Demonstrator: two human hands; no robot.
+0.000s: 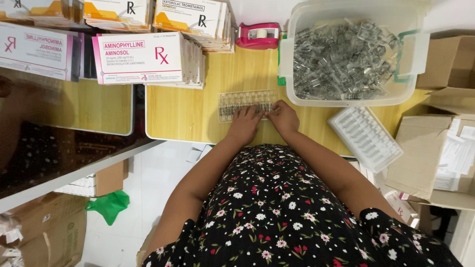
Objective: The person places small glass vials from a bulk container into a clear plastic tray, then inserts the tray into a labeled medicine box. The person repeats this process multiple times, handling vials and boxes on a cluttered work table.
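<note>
Hands are pressing together on the clear ampoule tray point(242, 102) lying on the table point(188, 111), left hand point(246, 123) and right hand point(283, 117) with fingers spread flat, gripping nothing, seating ampoules, apparently needing careful alignment.

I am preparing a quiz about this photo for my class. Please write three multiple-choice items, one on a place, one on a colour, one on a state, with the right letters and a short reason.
1. Where is the clear ampoule tray that both hands touch?
A. on the wooden table, in front of the bin
B. on the floor
C. inside a carton

2. What colour is the tape dispenser?
A. blue
B. pink-red
C. black

3. In what state is the big clear plastic bin?
A. empty
B. lidded
C. open, holding many glass ampoules

Answers: 1 A, the left hand and right hand rest on it at the table edge; 2 B, its body is pink-red; 3 C, no lid, ampoules fill it.
</note>
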